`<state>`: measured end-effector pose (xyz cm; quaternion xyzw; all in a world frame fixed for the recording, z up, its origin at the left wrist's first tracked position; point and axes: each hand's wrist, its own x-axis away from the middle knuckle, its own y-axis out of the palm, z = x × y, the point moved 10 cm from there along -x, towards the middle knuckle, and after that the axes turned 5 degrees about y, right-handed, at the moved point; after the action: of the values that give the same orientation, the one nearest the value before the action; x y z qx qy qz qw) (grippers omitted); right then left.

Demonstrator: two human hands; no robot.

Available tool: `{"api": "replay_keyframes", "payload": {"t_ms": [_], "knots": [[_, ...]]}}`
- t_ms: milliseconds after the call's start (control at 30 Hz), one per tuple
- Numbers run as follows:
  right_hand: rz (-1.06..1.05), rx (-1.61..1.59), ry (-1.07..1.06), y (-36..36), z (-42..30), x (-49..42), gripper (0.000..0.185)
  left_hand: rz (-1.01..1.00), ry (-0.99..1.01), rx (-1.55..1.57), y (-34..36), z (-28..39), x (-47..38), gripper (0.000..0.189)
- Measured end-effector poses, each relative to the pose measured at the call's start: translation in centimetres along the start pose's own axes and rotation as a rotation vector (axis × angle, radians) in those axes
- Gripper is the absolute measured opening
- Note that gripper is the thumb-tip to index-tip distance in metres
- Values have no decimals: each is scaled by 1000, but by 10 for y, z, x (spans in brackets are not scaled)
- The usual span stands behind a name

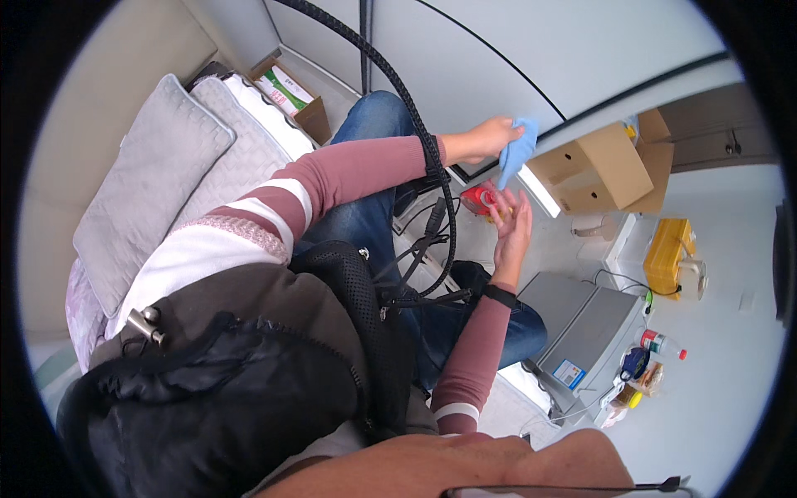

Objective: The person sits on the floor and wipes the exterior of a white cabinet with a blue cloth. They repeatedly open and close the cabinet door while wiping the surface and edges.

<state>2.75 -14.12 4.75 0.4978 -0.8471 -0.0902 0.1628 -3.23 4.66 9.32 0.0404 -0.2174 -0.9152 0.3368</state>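
Note:
My left hand (pixel 495 137) grips a crumpled light blue cloth (pixel 520 146) by the corner of a large white panel (pixel 473 75). The cloth's lower end hangs close to the fingers of my right hand (pixel 514 227); whether they touch it is unclear. My right hand has its fingers spread and holds nothing. Behind its fingers lies a red object (pixel 478 199), partly hidden, on the floor. Both wrists bear black bands. A thick black braided cable (pixel 398 81) arches across the view in front of my left forearm.
Grey cushions (pixel 155 187) lie on a seat beside me, near an open cardboard box (pixel 317 118). Another cardboard box (pixel 591 168) stands past the panel. A grey cabinet (pixel 585 330), a plastic bottle (pixel 660 342), a yellow box (pixel 666 258) and a paper roll (pixel 692 279) are farther off.

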Motion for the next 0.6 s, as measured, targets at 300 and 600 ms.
{"api": "replay_keyframes", "payload": {"t_ms": [300,600], "knots": [[153,31,63,98,5,-89,58,-185,-65,-165,-91,12,26,38],[345,987,-968,219,-159,-94,43,13,166,-4,-167,45,5,33]]}}
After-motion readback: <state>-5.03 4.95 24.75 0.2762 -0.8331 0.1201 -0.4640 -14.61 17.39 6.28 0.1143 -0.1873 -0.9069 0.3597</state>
